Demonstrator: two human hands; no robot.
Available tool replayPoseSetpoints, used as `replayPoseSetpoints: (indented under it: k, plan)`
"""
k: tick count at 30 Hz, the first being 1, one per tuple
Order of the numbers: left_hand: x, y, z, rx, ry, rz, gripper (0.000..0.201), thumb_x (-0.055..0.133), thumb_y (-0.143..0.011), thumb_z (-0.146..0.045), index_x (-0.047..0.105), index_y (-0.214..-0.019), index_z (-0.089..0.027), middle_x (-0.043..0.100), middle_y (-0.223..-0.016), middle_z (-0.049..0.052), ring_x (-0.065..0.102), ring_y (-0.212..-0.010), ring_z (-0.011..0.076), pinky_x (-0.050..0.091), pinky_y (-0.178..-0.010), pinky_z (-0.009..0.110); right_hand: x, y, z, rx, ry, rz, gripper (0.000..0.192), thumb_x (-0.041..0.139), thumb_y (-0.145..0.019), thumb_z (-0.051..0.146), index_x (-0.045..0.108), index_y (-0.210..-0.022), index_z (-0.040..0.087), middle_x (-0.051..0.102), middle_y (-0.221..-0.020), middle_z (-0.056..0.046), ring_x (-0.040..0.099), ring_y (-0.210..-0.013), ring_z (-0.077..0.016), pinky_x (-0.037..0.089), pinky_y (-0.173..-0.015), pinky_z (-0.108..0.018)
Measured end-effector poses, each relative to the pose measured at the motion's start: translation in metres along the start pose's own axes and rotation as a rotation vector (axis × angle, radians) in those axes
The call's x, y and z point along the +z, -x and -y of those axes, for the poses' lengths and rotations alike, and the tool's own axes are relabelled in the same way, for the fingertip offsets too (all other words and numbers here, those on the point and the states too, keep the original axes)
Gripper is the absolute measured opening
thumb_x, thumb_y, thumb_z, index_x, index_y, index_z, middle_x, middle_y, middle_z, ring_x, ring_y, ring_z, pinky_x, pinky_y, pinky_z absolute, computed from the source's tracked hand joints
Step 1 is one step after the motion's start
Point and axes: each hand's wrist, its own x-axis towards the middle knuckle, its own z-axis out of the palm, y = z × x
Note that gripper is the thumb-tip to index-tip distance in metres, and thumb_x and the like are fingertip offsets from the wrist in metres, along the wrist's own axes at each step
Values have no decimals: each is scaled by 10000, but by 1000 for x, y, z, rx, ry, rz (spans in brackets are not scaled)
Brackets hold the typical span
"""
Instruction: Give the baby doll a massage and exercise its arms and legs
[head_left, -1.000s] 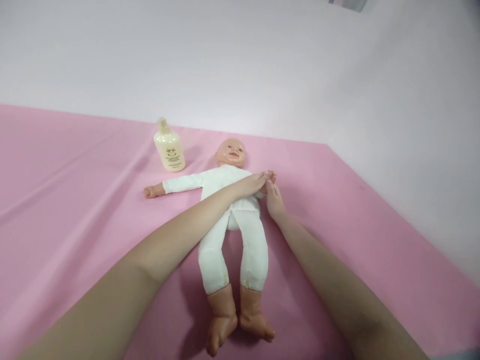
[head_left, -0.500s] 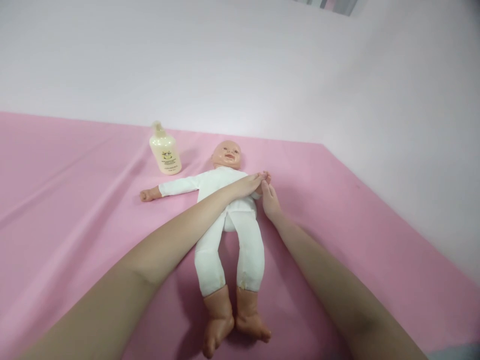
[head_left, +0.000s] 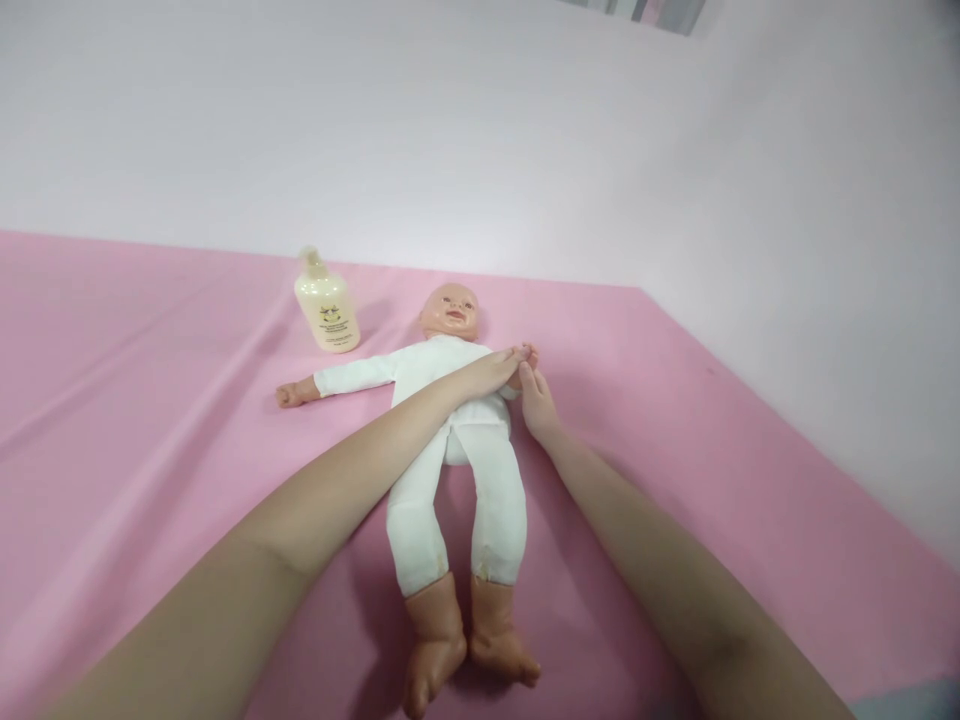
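A baby doll [head_left: 491, 495] with a white cloth body lies face up, its bare plastic feet toward me. Across its belly reaches my left arm, and my left hand [head_left: 491, 372] is closed on the doll's hand [head_left: 529, 354] at the right side. My right hand [head_left: 538, 400] meets it there from the right, thumb up against the same doll hand, fingers closed around it. My own hands partly hide that doll hand and its wrist. The doll's other arm [head_left: 352, 374] stretches out to the left, untouched.
A pale yellow pump bottle [head_left: 330, 312] with a printed label stands left of the doll's head. Everything rests on a creased pink cloth [head_left: 150, 380], whose far edge meets a white surface [head_left: 450, 130]. A striped patch [head_left: 652, 12] shows at the top.
The whole view has shifted slightly, so things sit a little further left. Both hands stay on the doll's hand, with hardly any visible movement.
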Motion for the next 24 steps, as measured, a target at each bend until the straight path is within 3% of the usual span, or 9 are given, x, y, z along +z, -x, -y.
replayPoseSetpoints:
  k: [11,24]
  plan:
    - [0,3,-7,-36,-25,0,555,246,-935,-559,567,-1088,-133,648,-1005,72,565,-987,192,389,-948,309,0,1,3,6,15,-5,648,421,-870,633,493,-1338,191,481,-1407,-55,387,-1356,-210,239,-1177,-381]
    - [-1,-2,5,14,-36,9,563,220,-940,-563,564,-1069,-136,639,-989,68,562,-949,174,397,-937,296,0,2,5,11,20,0,648,409,-867,649,495,-1335,209,495,-1396,-41,394,-1351,-205,237,-1179,-383]
